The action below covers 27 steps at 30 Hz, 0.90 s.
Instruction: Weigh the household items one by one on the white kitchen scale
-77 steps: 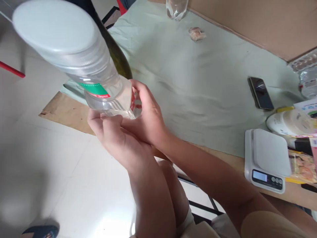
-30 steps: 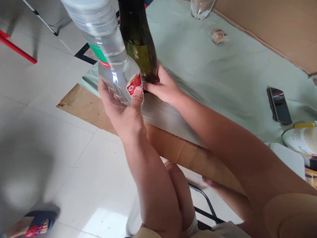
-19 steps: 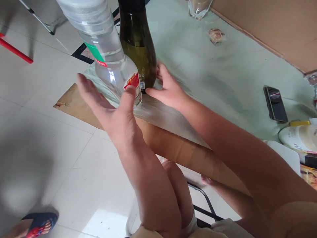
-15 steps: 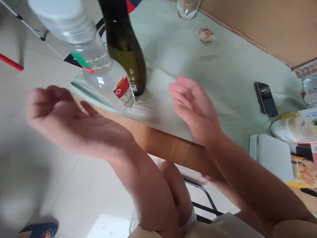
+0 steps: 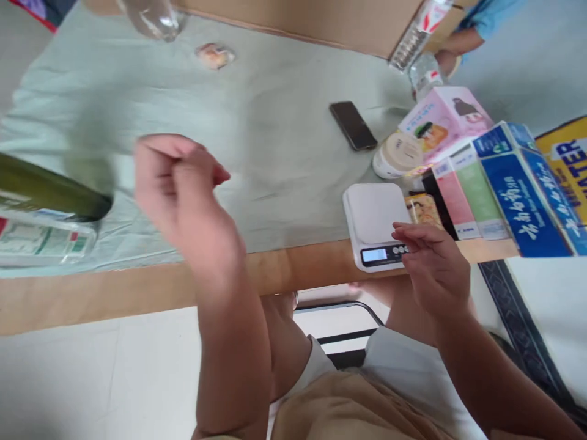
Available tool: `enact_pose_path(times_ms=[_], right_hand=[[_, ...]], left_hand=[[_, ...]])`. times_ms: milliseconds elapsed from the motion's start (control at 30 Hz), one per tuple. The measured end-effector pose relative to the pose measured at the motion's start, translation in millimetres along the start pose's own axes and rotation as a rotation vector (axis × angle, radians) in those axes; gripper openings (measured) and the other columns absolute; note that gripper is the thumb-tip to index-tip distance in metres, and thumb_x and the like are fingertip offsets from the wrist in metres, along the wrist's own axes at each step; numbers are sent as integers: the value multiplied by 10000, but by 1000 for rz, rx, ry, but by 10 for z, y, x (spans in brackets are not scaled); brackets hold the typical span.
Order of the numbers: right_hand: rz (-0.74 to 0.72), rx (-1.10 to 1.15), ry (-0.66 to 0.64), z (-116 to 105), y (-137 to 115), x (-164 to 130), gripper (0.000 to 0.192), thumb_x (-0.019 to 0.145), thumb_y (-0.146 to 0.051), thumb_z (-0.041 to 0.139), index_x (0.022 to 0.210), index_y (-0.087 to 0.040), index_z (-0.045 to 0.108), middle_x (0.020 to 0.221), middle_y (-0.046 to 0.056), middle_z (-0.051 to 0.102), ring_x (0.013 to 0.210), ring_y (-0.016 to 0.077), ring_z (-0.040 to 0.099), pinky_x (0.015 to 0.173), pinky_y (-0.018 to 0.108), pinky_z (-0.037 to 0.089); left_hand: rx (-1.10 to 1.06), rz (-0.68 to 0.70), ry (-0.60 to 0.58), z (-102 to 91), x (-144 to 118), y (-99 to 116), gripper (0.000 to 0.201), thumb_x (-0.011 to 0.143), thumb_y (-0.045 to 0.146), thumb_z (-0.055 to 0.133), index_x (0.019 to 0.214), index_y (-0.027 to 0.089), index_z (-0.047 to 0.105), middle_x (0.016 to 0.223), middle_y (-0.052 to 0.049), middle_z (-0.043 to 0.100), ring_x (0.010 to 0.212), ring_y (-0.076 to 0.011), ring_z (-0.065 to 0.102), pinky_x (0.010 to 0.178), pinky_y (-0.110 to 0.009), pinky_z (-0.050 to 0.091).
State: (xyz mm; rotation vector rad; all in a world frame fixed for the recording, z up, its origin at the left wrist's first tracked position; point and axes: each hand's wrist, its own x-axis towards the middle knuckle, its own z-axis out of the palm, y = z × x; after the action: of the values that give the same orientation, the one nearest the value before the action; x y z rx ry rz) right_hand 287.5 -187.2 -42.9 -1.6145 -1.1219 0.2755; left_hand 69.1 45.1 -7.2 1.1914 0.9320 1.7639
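My left hand (image 5: 188,189) hangs over the cloth, smeared by motion. Its fingers are loosely bent with gaps between them, and nothing shows in them. At the front right, my right hand (image 5: 435,266) is at the corner of a white digital kitchen scale (image 5: 373,211), fingers stretched out over its buttons. Whether they touch is unclear. The scale's small display (image 5: 375,255) is lit, and its plate bears nothing. To the left of my left hand are a dark green glass bottle (image 5: 50,189) and a clear bottle (image 5: 43,240) with a label, both cut off by the picture's edge.
A phone (image 5: 353,125) and a lidded tub (image 5: 398,155) lie beyond the scale. Right of it stand a pink box (image 5: 452,119), a blue carton (image 5: 518,195) and a yellow food packet (image 5: 422,211). A small wrapped item (image 5: 214,56) lies near the cardboard (image 5: 293,21). Another person's arm (image 5: 463,41) is at the back right.
The view has swung right, bringing the scale and boxes into full sight. My left hand has moved from beside the bottles to above the cloth. My right hand has gone to the scale.
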Motion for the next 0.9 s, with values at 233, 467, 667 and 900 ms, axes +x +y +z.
enact_pose_path(times_ms=[233,467,667,900], right_hand=[[167,-177,207,-686,418,-232,210,906,-311,682,1103,-238,690,1076,75,697,970,194,682,874,401,608],[449,-68,95,-901,546,-171,280,932,-233,644,1205,-266,694,1221,57,747,1066,180,718,840,319,626],[423,140,-44,-981,684,-251,446,949,-311,674,1393,-303,632,1388,81,718,1211,204,728,911,336,664],[340,264,-88,-997,682,-306,515,981,-331,643,1486,-376,558,1544,35,630,1459,203,608,1216,382,566]], left_hand=[[196,6,-687,1051,-1002,-160,77,858,164,637,823,224,605,738,23,640,704,-126,606,701,-283,509],[526,177,-1123,1778,-1480,-349,277,1041,426,508,1144,230,675,1206,-94,778,1190,-273,709,1048,-438,556],[704,78,-1285,2009,-1675,-444,465,1097,478,326,1328,262,666,1390,-60,730,1526,-340,518,1326,-654,294],[591,71,-1199,2059,-1729,-450,542,1098,556,255,1116,295,730,1182,-47,788,1419,-308,609,1351,-657,242]])
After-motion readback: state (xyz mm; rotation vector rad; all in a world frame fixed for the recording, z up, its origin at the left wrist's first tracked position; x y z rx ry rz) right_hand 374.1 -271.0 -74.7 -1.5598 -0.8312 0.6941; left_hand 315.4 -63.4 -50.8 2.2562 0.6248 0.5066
